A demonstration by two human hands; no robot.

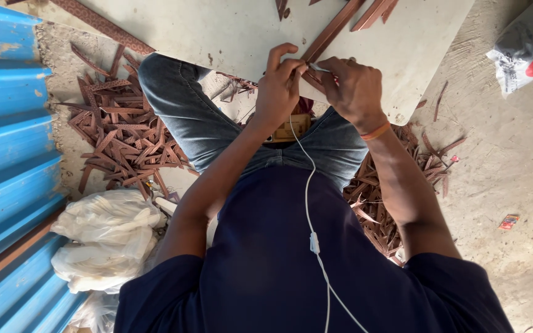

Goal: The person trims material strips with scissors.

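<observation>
A wall of blue corrugated sheeting [7, 154] is running down the left edge, and a person in a dark blue shirt and jeans is sitting on the dusty concrete floor [507, 166] beside it. A pale flat board [402, 55] is resting across the knees, serving as a worktop so the work sits close under the eyes. Heaps of reddish-brown strip offcuts [124, 132] are lying on the floor to either side of the legs, seemingly where trimmed pieces fall away from the board. A crumpled whitish plastic bag [106, 237] is sitting by the left hip, and a grey sack [528, 43] is lying well apart at the upper right. On the board, a long brown strip [334, 28] is lying slantwise with its near end under the hands. The left hand [277, 92] is pinching that end in a closed grip, probably to steady it. The right hand [354, 91] is closing its grip on a small thin tool [319, 68], its tip touching the strip just beside the left fingertips [297, 66].
</observation>
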